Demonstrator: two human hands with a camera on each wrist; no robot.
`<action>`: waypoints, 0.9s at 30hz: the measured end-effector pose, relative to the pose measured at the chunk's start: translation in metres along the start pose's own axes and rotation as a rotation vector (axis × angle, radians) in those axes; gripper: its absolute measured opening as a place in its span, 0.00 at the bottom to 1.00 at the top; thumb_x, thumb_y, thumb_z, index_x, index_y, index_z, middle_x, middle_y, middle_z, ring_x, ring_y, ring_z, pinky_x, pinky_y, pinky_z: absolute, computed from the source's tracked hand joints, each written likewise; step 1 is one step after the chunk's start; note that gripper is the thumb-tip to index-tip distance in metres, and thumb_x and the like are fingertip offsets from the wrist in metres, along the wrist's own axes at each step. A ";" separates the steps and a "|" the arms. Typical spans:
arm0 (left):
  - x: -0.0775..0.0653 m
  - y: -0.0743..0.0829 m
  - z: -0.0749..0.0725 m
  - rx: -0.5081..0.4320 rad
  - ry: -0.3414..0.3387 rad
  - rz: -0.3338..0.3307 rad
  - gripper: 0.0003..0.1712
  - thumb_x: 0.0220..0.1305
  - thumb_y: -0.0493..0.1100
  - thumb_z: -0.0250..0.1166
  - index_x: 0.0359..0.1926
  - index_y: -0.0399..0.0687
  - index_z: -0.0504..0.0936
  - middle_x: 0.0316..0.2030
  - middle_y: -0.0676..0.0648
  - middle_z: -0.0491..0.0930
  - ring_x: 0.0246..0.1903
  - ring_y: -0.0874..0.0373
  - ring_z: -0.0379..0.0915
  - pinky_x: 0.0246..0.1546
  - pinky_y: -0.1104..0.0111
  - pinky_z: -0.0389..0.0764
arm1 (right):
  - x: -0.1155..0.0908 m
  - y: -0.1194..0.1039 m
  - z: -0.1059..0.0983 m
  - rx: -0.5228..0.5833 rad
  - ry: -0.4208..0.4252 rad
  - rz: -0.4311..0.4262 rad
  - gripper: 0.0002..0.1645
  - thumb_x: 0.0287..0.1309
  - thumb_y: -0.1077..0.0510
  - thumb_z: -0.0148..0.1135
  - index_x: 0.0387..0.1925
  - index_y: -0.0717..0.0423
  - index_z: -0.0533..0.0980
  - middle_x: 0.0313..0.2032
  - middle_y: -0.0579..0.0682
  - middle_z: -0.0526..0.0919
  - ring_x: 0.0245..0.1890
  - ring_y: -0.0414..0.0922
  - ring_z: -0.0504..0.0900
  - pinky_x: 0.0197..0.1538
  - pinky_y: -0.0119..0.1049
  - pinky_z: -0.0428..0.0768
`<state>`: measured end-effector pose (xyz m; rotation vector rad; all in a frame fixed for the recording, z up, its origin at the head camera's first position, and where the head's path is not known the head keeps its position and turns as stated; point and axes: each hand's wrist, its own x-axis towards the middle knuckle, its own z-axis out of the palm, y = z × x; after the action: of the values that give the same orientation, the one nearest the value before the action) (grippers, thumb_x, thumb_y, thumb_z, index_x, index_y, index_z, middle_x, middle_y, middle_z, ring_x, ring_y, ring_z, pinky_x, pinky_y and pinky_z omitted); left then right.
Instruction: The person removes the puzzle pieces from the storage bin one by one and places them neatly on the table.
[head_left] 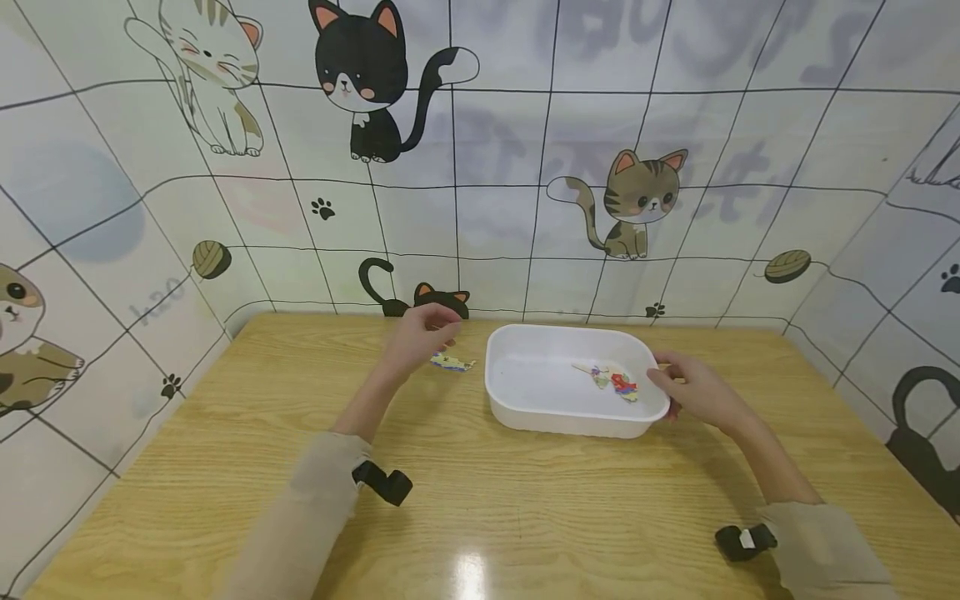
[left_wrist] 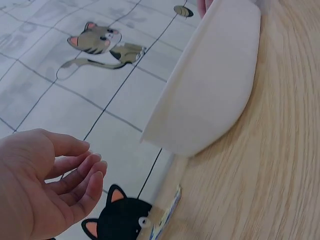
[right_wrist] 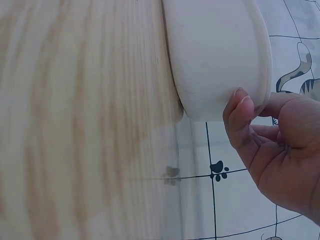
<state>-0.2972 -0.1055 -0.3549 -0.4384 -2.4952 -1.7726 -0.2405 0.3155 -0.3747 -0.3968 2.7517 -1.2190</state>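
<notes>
A white plastic tub with rounded corners stands on the wooden table. My right hand grips its right end, thumb over the rim and fingers against the outer wall, as the right wrist view also shows. Inside the tub lie small colourful pieces: a red, yellow and blue one and a paler one with a thin stick-like part. Left of the tub, my left hand hovers with loosely bent fingers and nothing between them. Just below it lies a flat yellow and blue piece, seen edge-on in the left wrist view.
The wooden table reaches back to a white wall covering printed with cats, paw prints and grid lines. Side walls with the same print enclose the table left and right. Each wrist wears a black strap.
</notes>
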 end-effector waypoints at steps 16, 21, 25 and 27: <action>-0.006 0.026 0.051 -0.013 -0.132 0.032 0.13 0.69 0.39 0.65 0.50 0.36 0.83 0.41 0.42 0.85 0.40 0.41 0.83 0.39 0.62 0.85 | -0.001 0.000 0.001 0.002 0.007 0.003 0.32 0.77 0.58 0.52 0.70 0.76 0.58 0.37 0.61 0.80 0.22 0.47 0.79 0.26 0.42 0.83; -0.004 0.031 0.069 -0.018 -0.171 0.065 0.11 0.69 0.37 0.64 0.49 0.35 0.83 0.39 0.42 0.85 0.39 0.43 0.83 0.38 0.67 0.84 | -0.001 0.000 0.001 0.004 0.009 0.000 0.31 0.77 0.58 0.51 0.70 0.75 0.58 0.37 0.61 0.80 0.22 0.47 0.79 0.26 0.42 0.83; -0.001 0.031 0.083 -0.008 -0.197 0.075 0.10 0.69 0.37 0.64 0.48 0.36 0.83 0.40 0.39 0.85 0.38 0.46 0.83 0.37 0.68 0.83 | -0.001 0.000 0.000 -0.001 0.010 0.003 0.31 0.76 0.58 0.52 0.69 0.75 0.58 0.37 0.61 0.80 0.22 0.47 0.79 0.26 0.41 0.83; 0.001 0.030 0.089 -0.005 -0.210 0.077 0.10 0.69 0.37 0.64 0.47 0.36 0.83 0.40 0.38 0.85 0.37 0.47 0.83 0.37 0.69 0.83 | -0.001 0.000 0.000 -0.004 0.012 0.004 0.31 0.76 0.58 0.52 0.70 0.75 0.58 0.37 0.61 0.80 0.22 0.47 0.79 0.26 0.41 0.83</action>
<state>-0.2796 -0.0133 -0.3577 -0.7477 -2.5674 -1.7901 -0.2397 0.3154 -0.3750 -0.3856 2.7641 -1.2184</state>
